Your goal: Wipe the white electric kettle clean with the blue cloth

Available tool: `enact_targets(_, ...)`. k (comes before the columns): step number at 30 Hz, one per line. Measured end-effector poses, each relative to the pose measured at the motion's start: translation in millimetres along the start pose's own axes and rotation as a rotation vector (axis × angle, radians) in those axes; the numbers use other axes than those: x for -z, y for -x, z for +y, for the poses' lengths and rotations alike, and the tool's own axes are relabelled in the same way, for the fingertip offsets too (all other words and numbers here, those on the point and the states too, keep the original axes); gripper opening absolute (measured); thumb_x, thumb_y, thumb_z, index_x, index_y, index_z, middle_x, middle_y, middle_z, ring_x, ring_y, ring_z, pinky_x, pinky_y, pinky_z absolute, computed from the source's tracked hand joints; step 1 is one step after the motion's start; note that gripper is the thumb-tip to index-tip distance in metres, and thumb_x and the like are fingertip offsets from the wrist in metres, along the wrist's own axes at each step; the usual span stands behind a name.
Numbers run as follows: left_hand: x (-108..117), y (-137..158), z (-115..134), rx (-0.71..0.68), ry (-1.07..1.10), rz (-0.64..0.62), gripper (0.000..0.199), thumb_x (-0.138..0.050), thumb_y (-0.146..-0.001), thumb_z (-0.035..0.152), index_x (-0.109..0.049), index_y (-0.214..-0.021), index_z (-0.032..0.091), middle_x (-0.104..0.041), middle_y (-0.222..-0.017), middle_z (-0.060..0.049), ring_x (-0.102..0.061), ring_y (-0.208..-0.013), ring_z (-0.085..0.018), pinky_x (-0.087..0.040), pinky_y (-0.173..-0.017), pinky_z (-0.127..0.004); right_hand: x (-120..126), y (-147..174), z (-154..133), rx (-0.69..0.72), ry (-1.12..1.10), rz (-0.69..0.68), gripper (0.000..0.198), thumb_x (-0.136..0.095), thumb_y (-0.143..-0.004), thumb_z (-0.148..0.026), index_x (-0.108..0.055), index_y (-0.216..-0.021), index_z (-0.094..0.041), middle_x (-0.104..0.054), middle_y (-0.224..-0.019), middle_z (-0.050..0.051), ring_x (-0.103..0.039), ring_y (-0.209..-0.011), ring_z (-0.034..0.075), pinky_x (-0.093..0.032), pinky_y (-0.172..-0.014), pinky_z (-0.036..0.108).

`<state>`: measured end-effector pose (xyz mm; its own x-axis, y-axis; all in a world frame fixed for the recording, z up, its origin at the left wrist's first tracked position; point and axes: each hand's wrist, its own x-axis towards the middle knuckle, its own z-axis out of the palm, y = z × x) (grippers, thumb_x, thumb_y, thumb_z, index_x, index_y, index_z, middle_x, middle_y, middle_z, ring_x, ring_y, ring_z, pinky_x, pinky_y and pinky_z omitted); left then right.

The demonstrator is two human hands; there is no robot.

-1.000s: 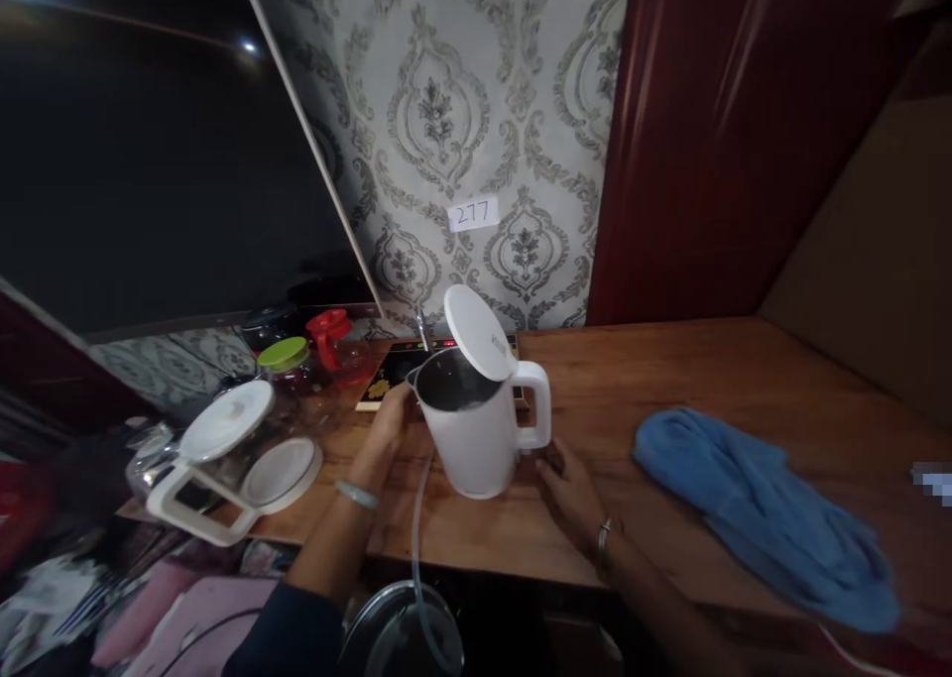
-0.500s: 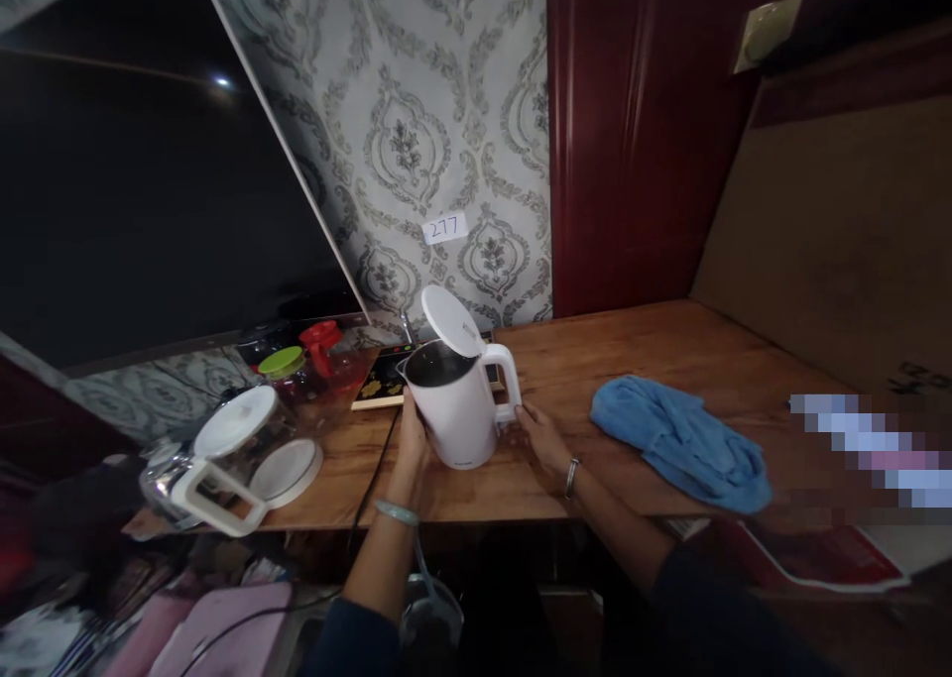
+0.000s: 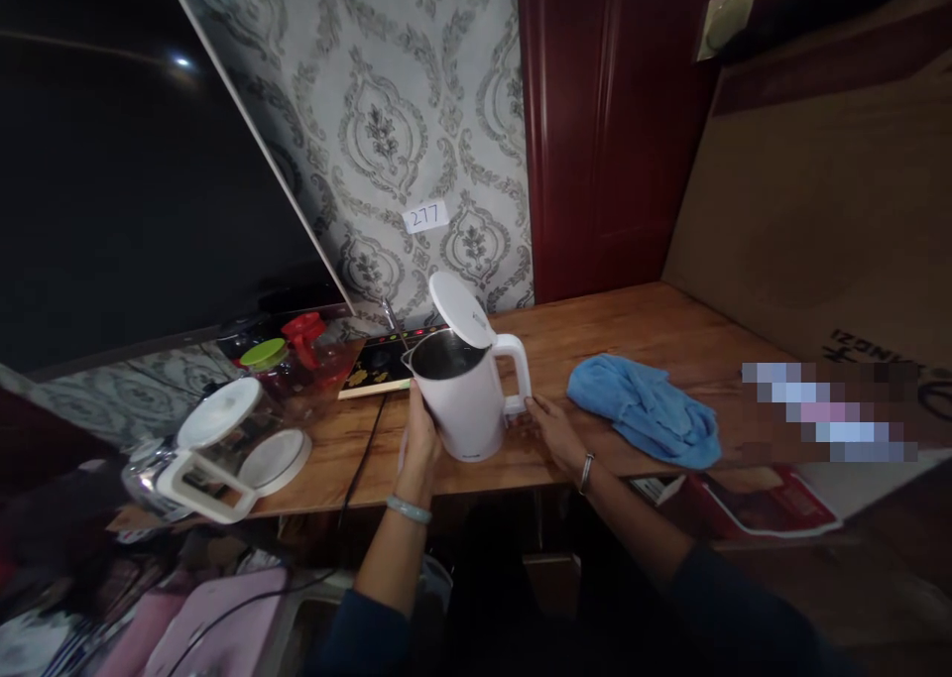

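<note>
We see a smooth white kettle [image 3: 465, 414], roughly upright near the front edge of a wooden counter [image 3: 595, 320], its round lid [image 3: 459, 310] raised above a dark interior, spout [image 3: 407, 359] to our left, chunky looped handle [image 3: 519, 365] to our right.

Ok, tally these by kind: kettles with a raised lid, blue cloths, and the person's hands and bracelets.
White kettle: 1
Blue cloth: 1
Hands: 2 (left hand, right hand)
Bracelets: 2 (pale bangle, metallic bangle)
Total: 6
</note>
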<state>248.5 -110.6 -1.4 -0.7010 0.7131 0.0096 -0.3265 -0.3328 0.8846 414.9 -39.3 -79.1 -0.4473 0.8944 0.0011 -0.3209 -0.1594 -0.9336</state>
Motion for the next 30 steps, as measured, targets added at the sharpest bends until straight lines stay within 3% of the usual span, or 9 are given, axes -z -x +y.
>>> enact_targets(3,-3.5,5.1,4.0,-0.022,0.001,0.005,0.039,-0.046,-0.092,0.046,-0.070,-0.104,0.018,-0.073,-0.106,-0.004,-0.060,-0.114,-0.018,-0.044,-0.101,-0.029,9.9,0.8,-3.7,0.125,0.151,0.075,0.054,-0.064,-0.069,-0.063,-0.063,-0.098,-0.017,-0.071,-0.101,0.011,-0.065,-0.095,0.027,-0.054,-0.075,0.038)
enact_targets(5,-2.3,6.2,6.4,-0.059,-0.004,0.000,0.036,-0.049,-0.091,0.044,-0.070,-0.102,0.018,-0.073,-0.106,-0.005,-0.060,-0.113,-0.018,-0.044,-0.100,-0.029,13.7,2.7,-13.9,0.273,0.283,0.164,0.054,-0.059,-0.075,-0.058,-0.061,-0.110,-0.017,-0.065,-0.118,0.013,-0.060,-0.110,0.027,-0.049,-0.093,0.043)
enact_targets(8,3.4,6.2,9.3,-0.151,-0.018,-0.018,0.037,-0.050,-0.090,0.046,-0.070,-0.103,0.018,-0.071,-0.110,-0.006,-0.060,-0.113,-0.020,-0.045,-0.098,-0.030,10.8,7.8,-44.5,0.504,0.491,0.228,0.050,-0.049,-0.086,-0.048,-0.053,-0.127,-0.019,-0.056,-0.133,0.012,-0.052,-0.121,0.025,-0.042,-0.102,0.046)
enact_targets(11,6.1,9.6,17.6,-0.257,-0.067,-0.011,0.045,-0.046,-0.091,0.052,-0.063,-0.119,0.021,-0.064,-0.125,-0.008,-0.058,-0.117,-0.021,-0.044,-0.100,-0.033,-4.2,9.0,-84.6,0.751,0.679,0.206,0.047,-0.045,-0.091,-0.042,-0.050,-0.132,-0.023,-0.055,-0.134,0.010,-0.048,-0.125,0.026,-0.035,-0.108,0.050)
enact_targets(14,-0.1,18.8,36.0,-0.500,-0.212,0.032,0.049,-0.049,-0.090,0.051,-0.052,-0.132,0.027,-0.049,-0.143,-0.006,-0.047,-0.131,-0.020,-0.035,-0.110,-0.033,-25.2,1.1,-115.5,0.893,0.830,0.090,0.046,-0.041,-0.094,-0.042,-0.050,-0.135,-0.026,-0.050,-0.140,0.008,-0.043,-0.130,0.027,-0.032,-0.111,0.050)
enact_targets(17,-10.6,27.0,56.6,-0.738,-0.354,-0.036,0.052,-0.052,-0.090,0.048,-0.047,-0.137,0.028,-0.041,-0.149,-0.005,-0.035,-0.139,-0.020,-0.025,-0.117,-0.032,-42.3,-10.2,-126.4,0.906,0.901,-0.022,0.048,-0.038,-0.095,-0.046,-0.048,-0.138,-0.027,-0.046,-0.144,0.007,-0.041,-0.132,0.027,-0.034,-0.110,0.049)
enact_targets(25,-20.3,31.0,76.0,-0.900,-0.583,-0.128,0.056,-0.049,-0.091,0.046,-0.038,-0.144,0.029,-0.032,-0.154,-0.005,-0.026,-0.143,-0.022,-0.016,-0.119,-0.040,-46.1,-20.6,-114.3,0.904,0.921,-0.116,0.052,-0.031,-0.097,-0.046,-0.037,-0.145,-0.027,-0.053,-0.138,0.007,-0.048,-0.123,0.025,-0.038,-0.103,0.044)
enact_targets(28,-32.0,35.8,86.8,-1.026,-0.737,-0.214,0.057,-0.053,-0.088,0.048,-0.044,-0.140,0.028,-0.031,-0.155,-0.004,-0.019,-0.145,-0.026,-0.011,-0.120,-0.046,-43.3,-22.2,-112.6,0.899,0.971,-0.120,0.055,-0.032,-0.097,-0.048,-0.033,-0.147,-0.027,-0.055,-0.135,0.008,-0.051,-0.116,0.026,-0.039,-0.099,0.043)
enact_targets(30,-42.4,36.3,95.2,-1.062,-0.821,-0.323,0.054,-0.056,-0.085,0.050,-0.053,-0.134,0.027,-0.038,-0.151,-0.005,-0.019,-0.145,-0.029,-0.010,-0.119,-0.049,-42.6,-23.3,-110.8,0.894,0.993,-0.111,0.056,-0.032,-0.096,-0.049,-0.033,-0.147,-0.025,-0.056,-0.131,0.009,-0.052,-0.112,0.026,-0.040,-0.097,0.042)
